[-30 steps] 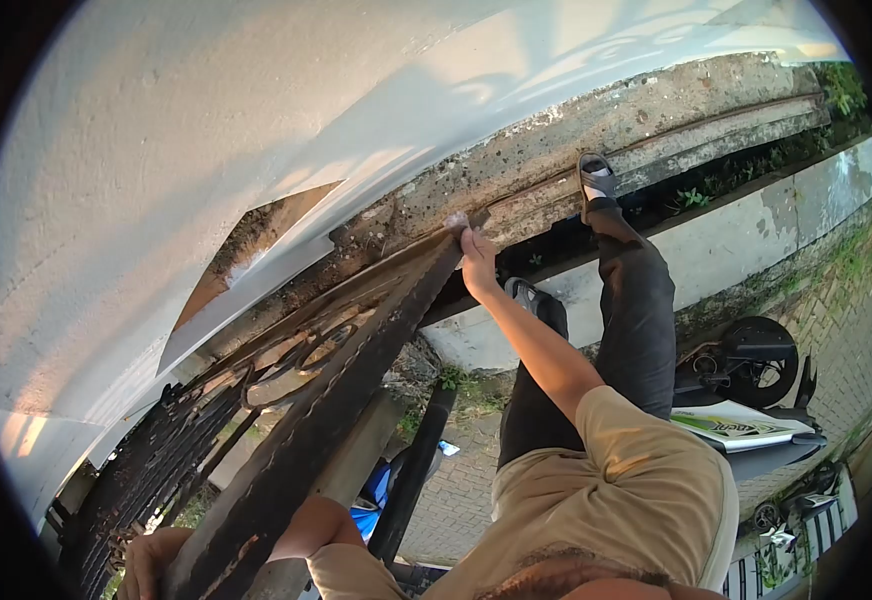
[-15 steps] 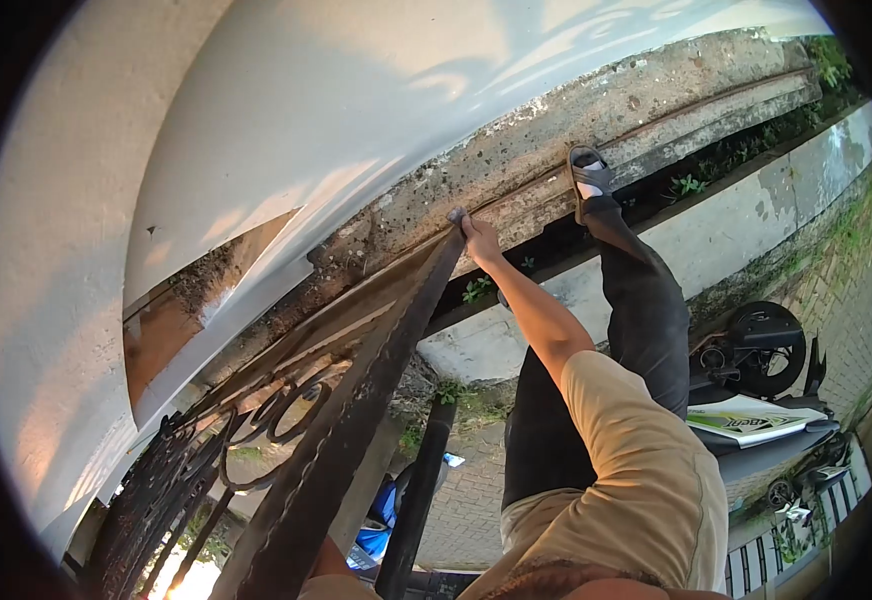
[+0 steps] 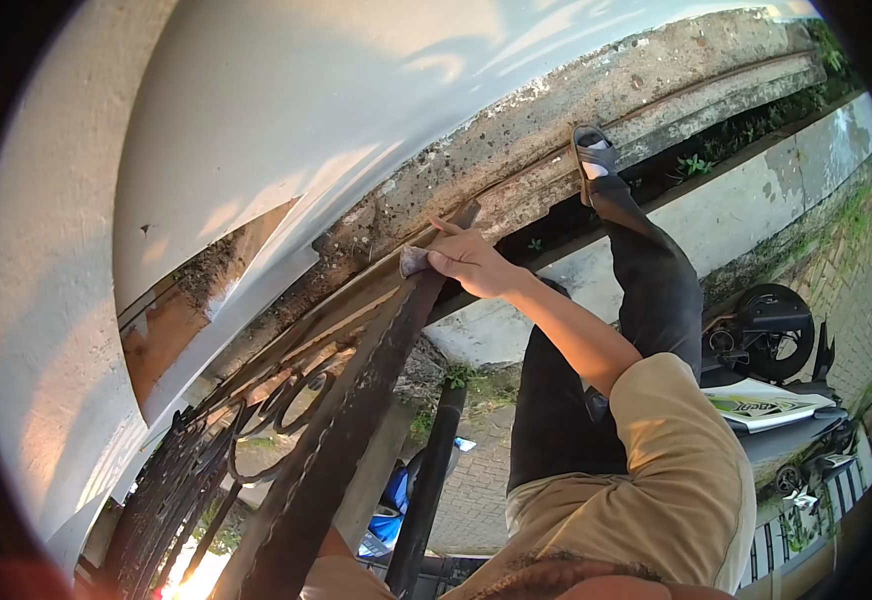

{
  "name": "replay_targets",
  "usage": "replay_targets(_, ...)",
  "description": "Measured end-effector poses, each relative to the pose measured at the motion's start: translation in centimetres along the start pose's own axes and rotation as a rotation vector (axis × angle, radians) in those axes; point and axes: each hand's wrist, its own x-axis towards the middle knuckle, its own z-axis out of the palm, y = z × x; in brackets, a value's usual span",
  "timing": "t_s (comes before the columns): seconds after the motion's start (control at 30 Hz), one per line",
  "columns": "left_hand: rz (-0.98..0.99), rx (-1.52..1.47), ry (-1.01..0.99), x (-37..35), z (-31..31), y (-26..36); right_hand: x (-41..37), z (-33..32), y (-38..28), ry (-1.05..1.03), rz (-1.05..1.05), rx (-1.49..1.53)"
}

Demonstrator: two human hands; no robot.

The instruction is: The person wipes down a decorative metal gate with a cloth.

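Note:
My right hand (image 3: 471, 263) pinches a small greyish folded piece that looks like sandpaper (image 3: 414, 262) between thumb and fingers. It presses this piece on the top of a dark metal railing bar (image 3: 356, 405), a little short of the bar's far end; the index finger stretches out past it. The bar's surface looks worn, with a wavy edge along one side. Of my left arm only a bit of forearm and sleeve (image 3: 341, 578) shows behind the bar at the lower left; my left hand is hidden.
Scrollwork ironwork (image 3: 286, 405) lies left of the bar, by a white wall (image 3: 256, 130). A concrete ledge (image 3: 516, 140) carries my sandalled foot (image 3: 594, 160), beside a dark gutter with plants. A parked motorbike (image 3: 771, 330) stands at right; a dark post (image 3: 431, 485) rises below.
My right hand has slid along the bar toward my body with the sandpaper, away from the bar's far end, and its index finger has stretched out. The view has shifted slightly.

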Motion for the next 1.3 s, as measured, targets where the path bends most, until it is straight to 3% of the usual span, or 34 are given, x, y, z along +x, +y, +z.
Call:
replay_targets(0.07, -0.010, 0.005, -0.014, 0.3, 0.3, 0.2, 0.6, -1.0, 0.6, -0.100, 0.001, -0.054)
replay_targets(0.13, 0.007, 0.010, -0.020, 0.3, 0.4, 0.5, 2.0, -2.3, 2.6, -0.164, 0.287, -0.389)
replay_targets(0.17, 0.004, 0.009, -0.018, 0.3, 0.4, 0.6, 1.4, -2.1, 2.4, -0.169, 0.288, -0.394)
replay_targets(0.23, 0.017, -0.002, -0.031, 0.2, 0.5, 0.8, 1.7, -0.7, -1.5, -0.110, 0.352, 0.142)
replay_targets(0.27, 0.024, -0.005, -0.032, 0.2, 0.6, 0.9, 1.3, 2.0, -2.7, 0.007, 0.002, 0.158)
replay_targets(0.3, 0.025, -0.004, -0.032, 0.3, 0.5, 1.0, 1.0, 2.6, -6.7, -0.009, -0.117, 0.207)
replay_targets(0.33, 0.026, -0.001, -0.037, 0.3, 0.7, 1.0, 0.9, 2.6, -6.6, -0.094, -0.139, 0.188)
replay_targets(0.43, 0.038, 0.008, -0.073, 0.6, 1.4, 1.4, 1.3, 2.8, -5.5, -0.028, -0.147, 0.111)
replay_targets(0.47, 0.049, 0.006, -0.086, 0.6, 1.6, 1.6, 1.8, 1.5, -3.1, -0.048, -0.072, -0.222)
replay_targets(0.5, 0.065, 0.006, -0.090, 0.5, 1.9, 1.8, 1.8, 0.2, -2.2, -0.082, 0.301, 0.157)
replay_targets(0.57, 0.075, 0.001, -0.100, 0.5, 2.2, 1.9, 1.7, 1.0, 2.4, -0.074, 0.309, 0.341)
replay_targets(0.63, 0.087, 0.007, -0.110, 0.2, 2.5, 2.3, 1.0, 3.3, -6.6, -0.005, -0.125, 0.286)
replay_targets(0.77, 0.102, 0.062, -0.111, 0.3, 2.2, 2.9, 0.6, 5.6, -12.0, 0.041, -0.276, 0.395)
replay_targets(0.83, 0.132, 0.096, -0.113, 0.5, 2.8, 2.6, 0.9, 4.0, -6.9, 0.032, -0.066, 0.381)
replay_targets(0.87, 0.181, 0.083, -0.097, 0.5, 3.2, 2.0, 0.8, 2.1, -4.0, -0.021, 0.191, 0.336)
replay_targets(0.9, 0.224, 0.052, -0.072, 0.6, 3.5, 1.1, 0.9, 1.4, -1.8, -0.003, 0.179, 0.579)
replay_targets(0.93, 0.282, 0.023, -0.054, 0.4, 3.7, 0.4, 1.1, 1.3, -0.1, -0.041, 0.233, 0.361)
replay_targets(1.0, -0.114, -0.131, -0.324, 1.0, 1.0, 2.8, 0.8, 4.1, -10.3, 0.006, 0.020, 0.521)
replay_targets(1.03, 0.060, 0.058, -0.143, -0.1, 3.2, 1.3, 0.4, 5.5, -14.0, 0.021, -0.063, 0.505)
replay_targets(1.1, -0.079, -0.061, -0.295, 0.6, 0.7, 2.3, 0.0, 7.6, -19.8, 0.043, -0.215, 0.388)
replay_targets(1.13, -0.064, -0.117, -0.273, 0.1, 0.8, 1.8, 0.1, 8.7, -22.0, 0.119, -0.248, 0.427)
replay_targets(1.2, -0.131, -0.100, -0.232, -1.0, 1.9, 0.9, -0.2, 8.0, -19.3, 0.114, -0.190, 0.379)
replay_targets(1.23, -0.083, -0.043, -0.071, -1.2, 1.0, 1.0, 0.0, 7.5, -17.4, 0.100, -0.115, 0.322)
replay_targets(1.3, -0.121, 0.070, 0.016, -1.5, 0.2, 1.0, 0.5, 7.2, -14.7, 0.163, -0.091, 0.390)
